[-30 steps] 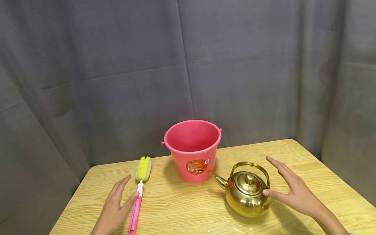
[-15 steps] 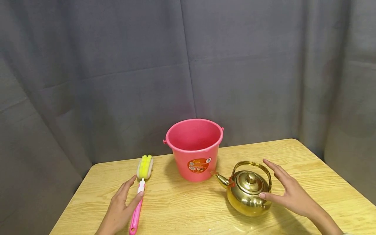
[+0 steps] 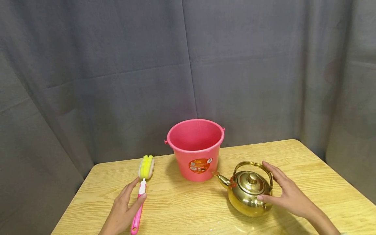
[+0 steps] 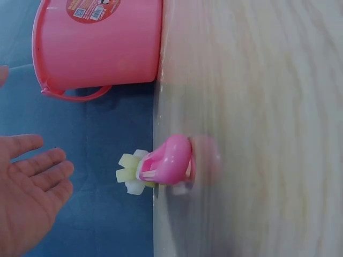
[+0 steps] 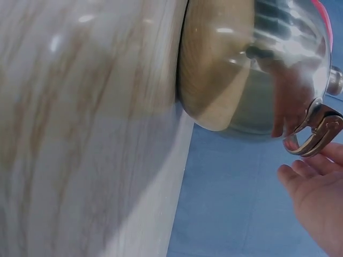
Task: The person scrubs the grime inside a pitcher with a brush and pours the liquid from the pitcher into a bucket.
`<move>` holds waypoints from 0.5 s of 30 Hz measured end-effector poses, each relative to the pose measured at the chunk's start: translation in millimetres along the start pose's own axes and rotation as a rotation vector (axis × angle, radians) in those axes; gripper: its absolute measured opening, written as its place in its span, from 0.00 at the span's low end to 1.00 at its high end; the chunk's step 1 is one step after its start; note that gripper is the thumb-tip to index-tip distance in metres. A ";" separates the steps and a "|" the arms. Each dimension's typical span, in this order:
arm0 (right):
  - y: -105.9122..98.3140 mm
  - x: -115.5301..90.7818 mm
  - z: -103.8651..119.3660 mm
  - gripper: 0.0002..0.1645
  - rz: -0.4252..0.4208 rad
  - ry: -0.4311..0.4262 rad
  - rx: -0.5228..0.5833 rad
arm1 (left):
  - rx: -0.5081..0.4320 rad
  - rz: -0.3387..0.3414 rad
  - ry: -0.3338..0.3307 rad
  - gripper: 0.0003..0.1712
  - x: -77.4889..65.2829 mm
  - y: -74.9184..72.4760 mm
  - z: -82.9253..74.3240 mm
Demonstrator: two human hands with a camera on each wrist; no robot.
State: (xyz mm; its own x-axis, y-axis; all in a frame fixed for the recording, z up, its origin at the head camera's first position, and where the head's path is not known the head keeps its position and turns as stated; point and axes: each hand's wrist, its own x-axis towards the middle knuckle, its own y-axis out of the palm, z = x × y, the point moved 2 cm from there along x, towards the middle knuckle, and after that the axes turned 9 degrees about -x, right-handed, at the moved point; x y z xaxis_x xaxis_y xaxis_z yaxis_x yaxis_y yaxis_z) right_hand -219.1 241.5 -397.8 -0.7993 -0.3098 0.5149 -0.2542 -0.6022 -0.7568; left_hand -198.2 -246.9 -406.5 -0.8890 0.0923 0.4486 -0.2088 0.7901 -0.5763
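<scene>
On the left of the table lies a long-handled sponge brush point(image 3: 146, 167) with a yellow and white head and a pink handle. My left hand point(image 3: 121, 209) hovers beside it, fingers extended and thumb apart; in the left wrist view a gap separates the hand point(image 4: 32, 187) from the brush point(image 4: 171, 160). A gold-coloured metal kettle point(image 3: 249, 205) stands upright at the right, lid on, spout pointing left. My right hand point(image 3: 289, 195) is spread at its right side. In the right wrist view its fingertips are close by the kettle's handle point(image 5: 321, 134); contact is unclear.
A pink bucket point(image 3: 182, 163) with an orange label stands upright at the back middle, near the kettle's spout tip. Behind the wooden table point(image 3: 182, 209) hangs a grey curtain point(image 3: 132, 81).
My right hand has moved left, closer to the kettle's handle. My left hand has shifted slightly right and up towards the brush. The whole head view has shifted a little; brush, bucket and kettle stay put.
</scene>
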 end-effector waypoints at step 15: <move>3.3 -0.3 -1.6 0.66 0.015 -0.017 -0.012 | -0.001 0.042 -0.049 0.35 -3.0 8.9 0.6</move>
State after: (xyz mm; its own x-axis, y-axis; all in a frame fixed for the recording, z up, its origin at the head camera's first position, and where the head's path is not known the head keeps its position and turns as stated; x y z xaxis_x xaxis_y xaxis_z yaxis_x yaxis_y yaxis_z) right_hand -220.6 240.8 -401.1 -0.7939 -0.3306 0.5104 -0.2493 -0.5886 -0.7690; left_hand -197.6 -240.4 -413.4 -0.9157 0.0958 0.3902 -0.1705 0.7866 -0.5935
